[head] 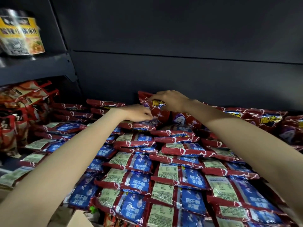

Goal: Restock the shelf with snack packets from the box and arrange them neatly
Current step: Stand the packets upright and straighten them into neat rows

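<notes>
Head view, right hand (170,100) grip on upright snack packet (161,112) — left hand (139,114) beside

Both hands — left (139,114), right (170,100) — reach forward, fingers curled.

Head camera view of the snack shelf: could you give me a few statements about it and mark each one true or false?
1. The right hand grips an upright packet at the back of the shelf. True.
2. The left hand hangs idle, away from the packets. False: its fingers touch the packets beside the upright packet.
3. The flat packets in front lie with their printed label panels up. True.
4. A yellow-labelled tub stands on the higher shelf at the left. True.
5. The back wall is white. False: it is dark.
</notes>
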A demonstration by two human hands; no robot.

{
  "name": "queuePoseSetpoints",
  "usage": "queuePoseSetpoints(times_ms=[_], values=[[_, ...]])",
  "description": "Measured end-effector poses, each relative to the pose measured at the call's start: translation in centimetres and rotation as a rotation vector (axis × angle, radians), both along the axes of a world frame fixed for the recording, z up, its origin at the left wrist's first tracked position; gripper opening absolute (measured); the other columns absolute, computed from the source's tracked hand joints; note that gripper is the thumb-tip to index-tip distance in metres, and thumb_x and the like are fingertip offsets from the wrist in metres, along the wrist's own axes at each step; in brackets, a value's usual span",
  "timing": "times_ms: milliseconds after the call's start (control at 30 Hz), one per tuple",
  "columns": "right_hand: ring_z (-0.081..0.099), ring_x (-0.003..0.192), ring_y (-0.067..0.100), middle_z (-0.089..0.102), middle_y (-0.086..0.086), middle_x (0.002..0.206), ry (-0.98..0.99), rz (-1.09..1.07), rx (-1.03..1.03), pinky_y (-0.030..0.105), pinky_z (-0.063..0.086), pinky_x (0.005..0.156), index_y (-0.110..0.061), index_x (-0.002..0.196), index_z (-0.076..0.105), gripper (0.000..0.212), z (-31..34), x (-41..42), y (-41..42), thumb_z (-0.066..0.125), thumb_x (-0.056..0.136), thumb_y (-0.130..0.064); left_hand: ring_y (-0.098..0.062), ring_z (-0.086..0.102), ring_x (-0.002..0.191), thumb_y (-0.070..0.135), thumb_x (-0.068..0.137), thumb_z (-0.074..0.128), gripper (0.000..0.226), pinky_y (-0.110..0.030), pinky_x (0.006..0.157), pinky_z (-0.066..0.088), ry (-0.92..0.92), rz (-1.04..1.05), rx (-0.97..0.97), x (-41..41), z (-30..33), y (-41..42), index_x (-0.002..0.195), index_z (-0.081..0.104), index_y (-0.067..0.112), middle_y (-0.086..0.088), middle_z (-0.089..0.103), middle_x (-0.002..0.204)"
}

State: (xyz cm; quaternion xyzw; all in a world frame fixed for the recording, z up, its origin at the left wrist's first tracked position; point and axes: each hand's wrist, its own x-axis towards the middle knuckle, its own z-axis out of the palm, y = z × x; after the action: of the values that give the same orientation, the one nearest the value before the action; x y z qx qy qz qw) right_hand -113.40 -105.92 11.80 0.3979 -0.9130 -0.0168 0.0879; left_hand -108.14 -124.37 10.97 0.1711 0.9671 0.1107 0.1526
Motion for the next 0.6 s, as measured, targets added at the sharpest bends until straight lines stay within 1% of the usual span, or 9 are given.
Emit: queuePoseSetpoints(times_ms=[33, 67, 133, 200, 333, 467, 533, 600], values=[[0.054, 0.117, 0.022, 0.051, 0.0, 0.135, 0.045, -0.003, -0.013, 0.036, 0.045, 0.093, -0.026, 0.141, 0.04, 0.062, 0.0, 0.1, 0.1, 0.06, 0.087, -0.005, -0.012, 0.05, 0.114, 0.041, 0.098, 0.039, 0.035, -0.028, 0.099, 0.039, 0.027, -0.01, -0.063, -0.4, -0.2, 0.3, 0.125, 0.058, 0.027, 0.007, 0.053, 0.134], [0.056, 0.113, 0.022, 0.051, 0.0, 0.134, 0.095, -0.004, -0.026, 0.036, 0.046, 0.09, -0.027, 0.142, 0.039, 0.064, 0.0, 0.1, 0.1, 0.058, 0.087, -0.002, -0.015, 0.049, 0.119, 0.039, 0.099, 0.039, 0.036, -0.029, 0.101, 0.038, 0.041, -0.017, -0.096, -0.8, -0.5, 0.5, 0.128, 0.056, 0.025, 0.004, 0.051, 0.137], [0.06, 0.107, 0.023, 0.051, 0.0, 0.134, 0.169, -0.003, -0.034, 0.036, 0.049, 0.085, -0.027, 0.143, 0.037, 0.065, -0.2, 0.1, 0.2, 0.055, 0.087, 0.0, -0.017, 0.039, 0.132, 0.039, 0.1, 0.036, 0.041, -0.028, 0.107, 0.031, 0.045, -0.037, -0.111, -0.7, -1.1, 0.5, 0.136, 0.049, 0.024, 0.001, 0.042, 0.146], [0.06, 0.106, 0.024, 0.05, -0.001, 0.134, 0.175, -0.01, -0.017, 0.035, 0.05, 0.083, -0.027, 0.144, 0.036, 0.065, -0.4, 0.1, 0.3, 0.055, 0.088, -0.001, -0.016, 0.031, 0.138, 0.038, 0.102, 0.032, 0.044, -0.026, 0.109, 0.024, 0.051, -0.053, -0.11, -0.2, -1.6, 0.5, 0.141, 0.043, 0.024, 0.003, 0.036, 0.15], [0.059, 0.107, 0.023, 0.05, 0.0, 0.132, 0.14, -0.004, 0.019, 0.033, 0.048, 0.082, -0.027, 0.144, 0.035, 0.064, -0.9, 0.2, 0.5, 0.054, 0.088, -0.003, -0.016, 0.028, 0.139, 0.041, 0.102, 0.029, 0.043, -0.028, 0.111, 0.023, 0.07, -0.054, -0.156, 0.1, -2.4, 0.4, 0.142, 0.04, 0.03, 0.006, 0.033, 0.152], [0.057, 0.111, 0.022, 0.05, -0.001, 0.133, 0.127, 0.015, 0.008, 0.033, 0.046, 0.087, -0.028, 0.144, 0.036, 0.062, -1.1, 0.5, 0.9, 0.056, 0.089, -0.007, -0.017, 0.028, 0.139, 0.042, 0.101, 0.03, 0.043, -0.03, 0.112, 0.024, 0.041, -0.071, -0.186, 0.5, -2.2, 0.5, 0.142, 0.039, 0.032, 0.007, 0.032, 0.152], [0.055, 0.113, 0.022, 0.052, -0.001, 0.132, 0.136, 0.019, 0.003, 0.035, 0.042, 0.095, -0.027, 0.143, 0.037, 0.061, -1.2, 0.4, 1.0, 0.057, 0.089, -0.009, -0.018, 0.029, 0.139, 0.041, 0.101, 0.03, 0.043, -0.029, 0.11, 0.025, 0.034, -0.073, -0.19, 0.7, -2.1, 0.5, 0.143, 0.038, 0.032, 0.006, 0.033, 0.152], [0.05, 0.116, 0.021, 0.054, -0.001, 0.13, 0.186, 0.031, 0.06, 0.034, 0.035, 0.101, -0.028, 0.143, 0.036, 0.061, -1.6, -0.1, 0.9, 0.06, 0.089, -0.015, -0.018, 0.032, 0.137, 0.042, 0.101, 0.031, 0.043, -0.029, 0.109, 0.027, 0.025, -0.07, -0.179, 0.7, -2.0, 0.4, 0.142, 0.039, 0.033, 0.005, 0.034, 0.151]])
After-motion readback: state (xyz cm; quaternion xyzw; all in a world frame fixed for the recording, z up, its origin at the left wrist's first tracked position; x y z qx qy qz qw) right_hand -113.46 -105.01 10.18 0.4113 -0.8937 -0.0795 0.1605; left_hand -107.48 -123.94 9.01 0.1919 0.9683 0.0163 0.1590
